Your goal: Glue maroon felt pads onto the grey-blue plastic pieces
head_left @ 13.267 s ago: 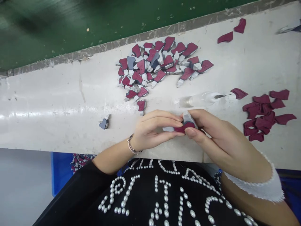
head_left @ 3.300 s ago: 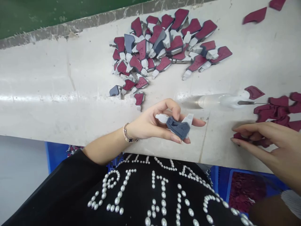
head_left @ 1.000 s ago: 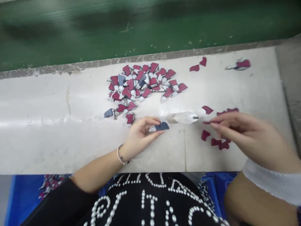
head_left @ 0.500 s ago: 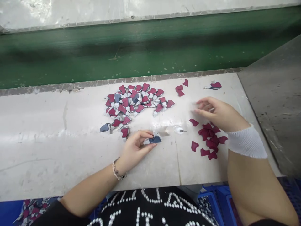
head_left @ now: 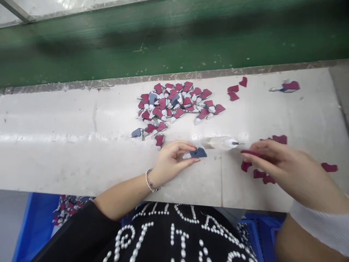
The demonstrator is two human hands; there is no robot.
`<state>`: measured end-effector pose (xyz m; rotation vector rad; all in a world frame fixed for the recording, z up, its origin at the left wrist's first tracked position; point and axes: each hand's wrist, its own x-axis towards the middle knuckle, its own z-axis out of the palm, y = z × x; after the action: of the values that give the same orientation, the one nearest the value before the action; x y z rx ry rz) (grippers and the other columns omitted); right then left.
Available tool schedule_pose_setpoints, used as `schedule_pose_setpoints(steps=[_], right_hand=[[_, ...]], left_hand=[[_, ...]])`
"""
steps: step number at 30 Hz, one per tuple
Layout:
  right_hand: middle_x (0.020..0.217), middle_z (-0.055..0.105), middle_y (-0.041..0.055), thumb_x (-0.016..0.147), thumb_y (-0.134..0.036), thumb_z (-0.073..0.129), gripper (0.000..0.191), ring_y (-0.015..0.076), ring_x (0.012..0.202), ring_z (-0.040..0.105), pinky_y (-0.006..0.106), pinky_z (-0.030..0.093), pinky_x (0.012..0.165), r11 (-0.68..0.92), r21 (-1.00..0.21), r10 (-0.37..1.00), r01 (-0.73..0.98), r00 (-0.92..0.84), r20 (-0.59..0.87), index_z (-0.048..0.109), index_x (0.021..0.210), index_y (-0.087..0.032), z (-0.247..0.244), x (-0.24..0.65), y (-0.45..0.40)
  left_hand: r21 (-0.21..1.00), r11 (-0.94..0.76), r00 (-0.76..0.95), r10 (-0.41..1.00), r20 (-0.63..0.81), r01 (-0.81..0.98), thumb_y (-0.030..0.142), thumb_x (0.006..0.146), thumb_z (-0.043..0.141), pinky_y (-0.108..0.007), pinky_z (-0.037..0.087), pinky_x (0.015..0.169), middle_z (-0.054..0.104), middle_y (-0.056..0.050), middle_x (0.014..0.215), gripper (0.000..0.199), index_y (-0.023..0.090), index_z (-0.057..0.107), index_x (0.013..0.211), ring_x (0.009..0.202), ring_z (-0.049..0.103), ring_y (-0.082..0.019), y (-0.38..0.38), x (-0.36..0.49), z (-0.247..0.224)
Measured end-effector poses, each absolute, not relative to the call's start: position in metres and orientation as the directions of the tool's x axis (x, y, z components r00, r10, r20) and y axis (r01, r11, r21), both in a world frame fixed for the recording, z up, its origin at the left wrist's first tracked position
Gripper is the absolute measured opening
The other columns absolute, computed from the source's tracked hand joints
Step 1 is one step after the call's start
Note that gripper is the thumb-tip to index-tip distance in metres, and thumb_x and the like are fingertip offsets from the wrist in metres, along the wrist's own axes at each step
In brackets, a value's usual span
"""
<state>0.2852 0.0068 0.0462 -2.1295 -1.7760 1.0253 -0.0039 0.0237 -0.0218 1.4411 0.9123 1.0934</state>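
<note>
At twelve o'clock on the counter (head_left: 81,167), a heap of maroon-and-grey pieces (head_left: 174,103) lies beyond our left hand (head_left: 170,163), its fingers (head_left: 180,146) clamped on a slate-grey piece (head_left: 199,153). Our right hand (head_left: 283,165), blurred, seems to hold its fingers (head_left: 259,155) together on a thin maroon cutout (head_left: 249,153), just beside a squeeze bottle (head_left: 222,143).

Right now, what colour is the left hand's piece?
The piece is slate blue with a white end, in the head view.
</note>
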Motion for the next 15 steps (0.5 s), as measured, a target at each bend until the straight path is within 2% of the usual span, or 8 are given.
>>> schedule_pose_setpoints(steps=[2,5,7,9,11,13,15], right_hand=[[0.084,0.077,0.0048,0.081,-0.081,0.058,0.055,0.0259,0.069,0.071,0.038,0.055,0.058,-0.21,-0.627,0.921,0.75,-0.063,-0.384,0.075,0.085,-0.029,0.054,0.272,-0.01],[0.08,0.078,0.0007,0.087,-0.068,0.063,0.038,0.0232,0.064,0.071,0.035,0.056,0.053,-0.134,-0.768,0.894,0.626,-0.259,-0.367,0.078,0.084,-0.032,0.065,0.247,-0.024],[0.078,0.078,-0.0011,0.089,-0.06,0.067,0.029,0.0219,0.062,0.071,0.033,0.058,0.052,-0.129,-0.82,0.88,0.557,-0.317,-0.353,0.078,0.085,-0.033,0.071,0.233,-0.025],[0.082,0.079,-0.0019,0.092,-0.056,0.065,0.024,0.0215,0.067,0.074,0.033,0.061,0.057,-0.139,-0.842,0.88,0.521,-0.325,-0.346,0.077,0.088,-0.035,0.074,0.224,-0.024],[0.094,0.08,-0.0024,0.095,-0.052,0.063,0.02,0.0219,0.08,0.077,0.032,0.063,0.063,-0.159,-0.856,0.889,0.492,-0.305,-0.341,0.074,0.104,-0.039,0.074,0.219,-0.023],[0.108,0.079,-0.0023,0.096,-0.049,0.063,0.026,0.0222,0.095,0.077,0.031,0.065,0.072,-0.205,-0.864,0.893,0.461,-0.273,-0.358,0.067,0.121,-0.042,0.072,0.216,-0.023],[0.112,0.077,-0.002,0.097,-0.048,0.063,0.024,0.0221,0.1,0.075,0.032,0.064,0.078,-0.233,-0.87,0.889,0.434,-0.269,-0.372,0.066,0.119,-0.041,0.069,0.214,-0.023]], left_hand=[[0.979,-0.202,0.303,0.932,0.199,-0.022,0.022,0.078,0.085,-0.026,0.067,0.082,0.075,-0.008,0.103,0.026,0.017,0.072,0.1,0.096,0.074,-0.015,0.022,-0.004,-0.019],[0.956,-0.292,0.342,0.896,0.283,-0.025,0.02,0.078,0.085,-0.028,0.066,0.082,0.075,-0.008,0.101,0.026,0.017,0.071,0.099,0.095,0.075,-0.015,0.02,-0.003,-0.016],[0.939,-0.345,0.372,0.871,0.321,-0.002,0.02,0.078,0.085,-0.029,0.066,0.084,0.076,-0.007,0.101,0.028,0.018,0.07,0.101,0.096,0.075,-0.016,0.019,-0.003,-0.014],[0.921,-0.387,0.396,0.851,0.345,0.029,0.022,0.079,0.084,-0.031,0.066,0.084,0.076,-0.007,0.101,0.028,0.018,0.069,0.102,0.096,0.075,-0.016,0.018,-0.002,-0.013],[0.907,-0.416,0.408,0.84,0.359,0.058,0.025,0.081,0.083,-0.031,0.066,0.083,0.076,-0.007,0.101,0.026,0.018,0.069,0.102,0.095,0.075,-0.016,0.018,-0.002,-0.013],[0.898,-0.434,0.404,0.837,0.37,0.076,0.028,0.083,0.081,-0.03,0.065,0.081,0.075,-0.007,0.1,0.024,0.019,0.068,0.101,0.094,0.075,-0.015,0.018,-0.003,-0.014],[0.89,-0.447,0.388,0.838,0.383,0.087,0.028,0.084,0.08,-0.029,0.064,0.081,0.075,-0.006,0.099,0.022,0.019,0.068,0.1,0.094,0.074,-0.015,0.018,-0.003,-0.014]])
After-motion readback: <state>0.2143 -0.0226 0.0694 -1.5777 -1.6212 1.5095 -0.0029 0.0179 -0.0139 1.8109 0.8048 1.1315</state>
